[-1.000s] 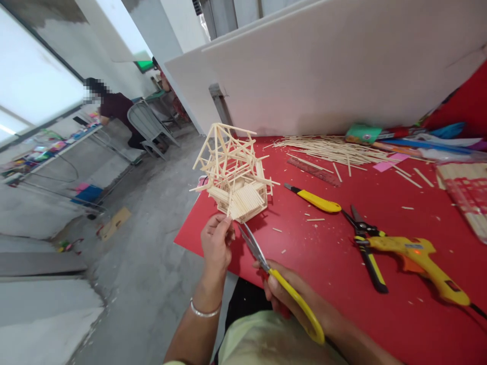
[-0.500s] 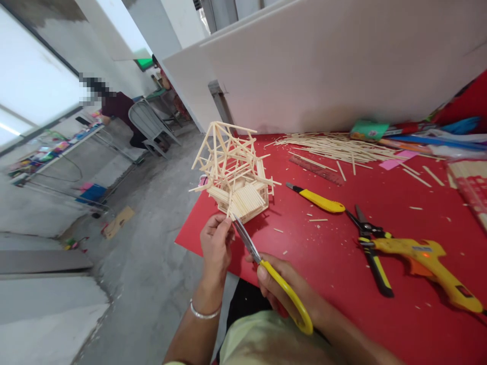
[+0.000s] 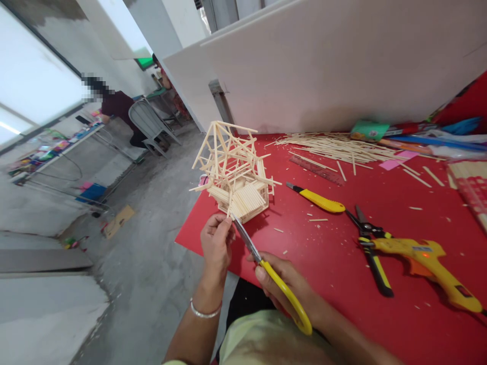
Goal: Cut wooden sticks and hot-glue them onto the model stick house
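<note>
The left hand pinches the stick model by its near corner; the right hand grips scissors pointing there.

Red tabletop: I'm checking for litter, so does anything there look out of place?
Yes: short stick scraps lie scattered near the yellow knife, apart from the main stick pile, so they look stray. No liquid spill shows.

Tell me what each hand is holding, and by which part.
The right hand holds the scissors by the handle. The left hand seems to pinch the stick model at its near corner; exactly which stick is too small to tell.
</note>
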Demonstrator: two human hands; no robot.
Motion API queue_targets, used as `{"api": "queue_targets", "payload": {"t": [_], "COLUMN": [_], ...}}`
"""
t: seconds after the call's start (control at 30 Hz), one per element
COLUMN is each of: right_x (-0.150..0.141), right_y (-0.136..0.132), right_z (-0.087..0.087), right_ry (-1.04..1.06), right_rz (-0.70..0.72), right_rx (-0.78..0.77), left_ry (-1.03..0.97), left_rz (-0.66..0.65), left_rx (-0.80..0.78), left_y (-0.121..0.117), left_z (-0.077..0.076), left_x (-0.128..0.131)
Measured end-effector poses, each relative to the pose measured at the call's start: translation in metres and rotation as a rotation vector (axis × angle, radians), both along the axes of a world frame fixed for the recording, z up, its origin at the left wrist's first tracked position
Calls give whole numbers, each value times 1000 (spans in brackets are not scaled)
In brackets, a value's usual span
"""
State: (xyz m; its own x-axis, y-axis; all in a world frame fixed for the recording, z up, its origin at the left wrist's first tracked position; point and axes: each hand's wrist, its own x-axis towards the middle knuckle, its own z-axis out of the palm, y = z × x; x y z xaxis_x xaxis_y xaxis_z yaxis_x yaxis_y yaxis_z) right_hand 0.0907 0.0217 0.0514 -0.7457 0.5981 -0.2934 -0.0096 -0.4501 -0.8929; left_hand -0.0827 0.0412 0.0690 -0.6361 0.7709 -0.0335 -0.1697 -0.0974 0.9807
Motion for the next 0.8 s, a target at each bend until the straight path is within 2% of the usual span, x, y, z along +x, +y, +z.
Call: {"api": "queue_targets", "payload": {"t": [0.27, 0.57, 0.8], "right_x": [-2, 0, -3], "right_y": [-3, 3, -1], "right_z": [-8, 2, -5], "right_ry": [-8, -26, -47], "right_rz": [-49, -46, -70], "right_rx": [85, 193, 218], "left_ry": [4, 42, 152], "left_rz": [6, 14, 42], "left_rx": [1, -17, -17], "left_y": [0, 0, 0], "left_z": [-1, -2, -3], "left_x": [-1, -2, -2]}}
